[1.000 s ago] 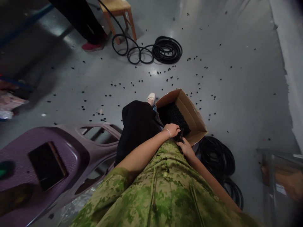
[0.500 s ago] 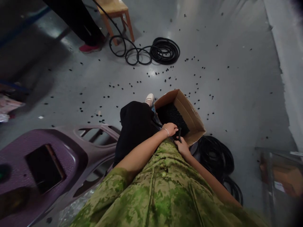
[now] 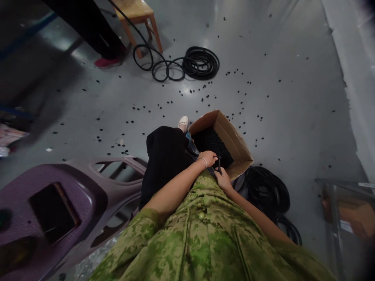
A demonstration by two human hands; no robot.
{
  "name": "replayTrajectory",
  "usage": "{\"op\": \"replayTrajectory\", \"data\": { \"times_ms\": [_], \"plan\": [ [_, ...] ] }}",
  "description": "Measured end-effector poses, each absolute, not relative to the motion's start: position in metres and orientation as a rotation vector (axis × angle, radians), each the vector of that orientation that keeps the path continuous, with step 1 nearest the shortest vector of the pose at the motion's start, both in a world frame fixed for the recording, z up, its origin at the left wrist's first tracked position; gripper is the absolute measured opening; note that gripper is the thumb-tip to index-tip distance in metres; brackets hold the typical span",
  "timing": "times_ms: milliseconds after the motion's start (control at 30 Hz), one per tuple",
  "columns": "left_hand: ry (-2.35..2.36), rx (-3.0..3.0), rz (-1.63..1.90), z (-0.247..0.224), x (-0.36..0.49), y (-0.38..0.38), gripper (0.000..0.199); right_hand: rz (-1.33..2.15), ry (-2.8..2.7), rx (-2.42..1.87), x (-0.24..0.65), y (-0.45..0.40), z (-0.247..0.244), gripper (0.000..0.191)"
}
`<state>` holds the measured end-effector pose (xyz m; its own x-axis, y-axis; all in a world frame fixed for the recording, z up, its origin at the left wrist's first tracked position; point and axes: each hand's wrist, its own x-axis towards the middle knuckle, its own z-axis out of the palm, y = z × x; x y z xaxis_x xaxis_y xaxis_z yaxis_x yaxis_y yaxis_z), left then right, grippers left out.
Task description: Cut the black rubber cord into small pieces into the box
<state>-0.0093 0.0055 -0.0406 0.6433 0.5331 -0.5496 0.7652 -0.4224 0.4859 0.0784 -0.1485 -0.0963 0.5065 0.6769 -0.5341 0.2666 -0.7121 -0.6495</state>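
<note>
An open cardboard box (image 3: 236,144) holds many small black pieces (image 3: 215,141) and stands on the floor in front of my body. Over its near edge, my left hand (image 3: 208,158), with a bracelet at the wrist, has its fingers closed on a black strip or hose that partly shows by my leg. Close to its right, my right hand (image 3: 223,178) is closed round a dark, narrow tool (image 3: 219,166) that points up toward the left fingertips. Whether the tool touches the strip is too small to tell.
A purple plastic stool or chair (image 3: 88,187) bearing a phone (image 3: 54,212) is at left. Coiled black hose (image 3: 202,63) lies ahead, another coil (image 3: 268,191) at right. A wooden stool (image 3: 134,9) and a person's legs (image 3: 96,31) are at upper left. Small black pieces dot the floor.
The whole view has shifted slightly, so most things sit a little further left. Both hands keep nearly the same place over the box and the same hold.
</note>
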Motion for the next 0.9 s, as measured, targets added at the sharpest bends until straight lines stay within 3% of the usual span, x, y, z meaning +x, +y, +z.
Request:
{"op": "replayTrajectory", "data": {
  "times_ms": [900],
  "plan": [
    [1.139, 2.138, -0.423, -0.031, -0.015, 0.007, 0.03, 1.128, -0.636, -2.029, 0.081, -0.154, -0.098, 0.037]
  ]
}}
